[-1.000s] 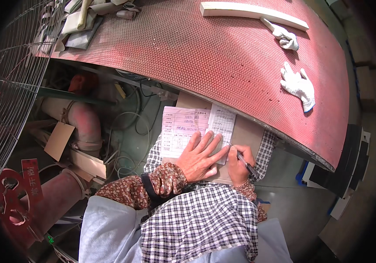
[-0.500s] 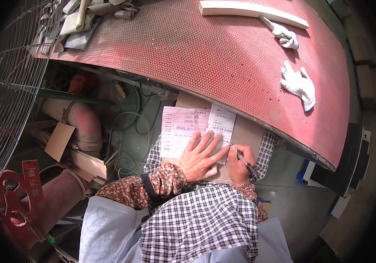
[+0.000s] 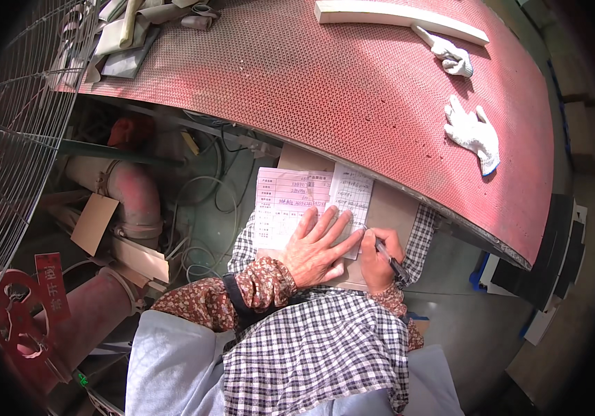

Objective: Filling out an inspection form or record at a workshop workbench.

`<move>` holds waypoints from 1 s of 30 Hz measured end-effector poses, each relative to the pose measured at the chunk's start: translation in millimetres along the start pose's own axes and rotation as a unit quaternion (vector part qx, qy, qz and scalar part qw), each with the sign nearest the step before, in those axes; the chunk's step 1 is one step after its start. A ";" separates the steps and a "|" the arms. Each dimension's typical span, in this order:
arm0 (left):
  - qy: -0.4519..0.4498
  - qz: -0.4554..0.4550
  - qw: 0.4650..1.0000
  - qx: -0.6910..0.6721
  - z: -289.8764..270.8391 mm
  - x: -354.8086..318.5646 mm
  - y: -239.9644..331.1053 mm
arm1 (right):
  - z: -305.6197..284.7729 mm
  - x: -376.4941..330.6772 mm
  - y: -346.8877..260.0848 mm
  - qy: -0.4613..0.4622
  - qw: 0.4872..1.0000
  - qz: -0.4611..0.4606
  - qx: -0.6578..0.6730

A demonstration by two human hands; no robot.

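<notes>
My left hand [image 3: 315, 251] lies flat with its fingers spread over a pink printed form [image 3: 289, 186] and a white slip of paper [image 3: 351, 191] covered in handwriting. Both papers rest on a brown cardboard sheet [image 3: 393, 208] across my lap. A dark pen [image 3: 394, 265] is gripped in my right hand [image 3: 379, 262], its tip beside the lower right edge of the white slip. The fingers of the left hand hide part of both papers.
Beyond my lap stands a red mesh-topped table [image 3: 297, 83], bearing two white gloves [image 3: 474, 133] and a pale wooden strip [image 3: 401, 17]. A wire fan guard [image 3: 27, 125], red pipes [image 3: 134, 201] and a red valve wheel [image 3: 16, 312] are at left. Dark stacked sheets [image 3: 554, 249] lie at right.
The red tag hanging by the valve wheel has turned to show its other face. Both hands, the pen and the papers look nearly unmoved.
</notes>
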State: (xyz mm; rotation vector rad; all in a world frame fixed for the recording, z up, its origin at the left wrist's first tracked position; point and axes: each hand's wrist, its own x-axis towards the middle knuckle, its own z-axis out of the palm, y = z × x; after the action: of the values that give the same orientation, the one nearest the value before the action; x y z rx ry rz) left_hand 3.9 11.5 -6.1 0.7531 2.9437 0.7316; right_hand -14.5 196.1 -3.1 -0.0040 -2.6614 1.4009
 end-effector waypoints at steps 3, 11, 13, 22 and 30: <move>-0.002 -0.002 1.000 0.004 -0.2 0.0 0.0 | 0.6 -0.3 1.0 0.002 1.000 -0.003 0.002; -0.003 -0.002 1.000 0.000 0.1 0.2 -0.2 | -1.8 1.4 -2.3 -0.007 1.000 -0.010 0.003; -0.001 -0.001 1.000 -0.001 0.2 0.1 -0.3 | -1.8 1.1 -1.3 -0.010 1.000 -0.007 0.001; -0.011 0.004 1.000 -0.001 0.1 -0.3 -1.1 | -1.6 1.5 -1.5 -0.010 1.000 -0.013 -0.006; -0.022 0.002 1.000 0.001 -3.0 -0.9 -0.5 | -1.2 0.8 -1.4 -0.009 1.000 -0.012 -0.007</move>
State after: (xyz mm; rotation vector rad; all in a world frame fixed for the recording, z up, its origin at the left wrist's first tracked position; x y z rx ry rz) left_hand 4.1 9.4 -3.8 0.7664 2.9045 0.7026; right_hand -15.1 196.3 -1.2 0.0374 -2.6769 1.3805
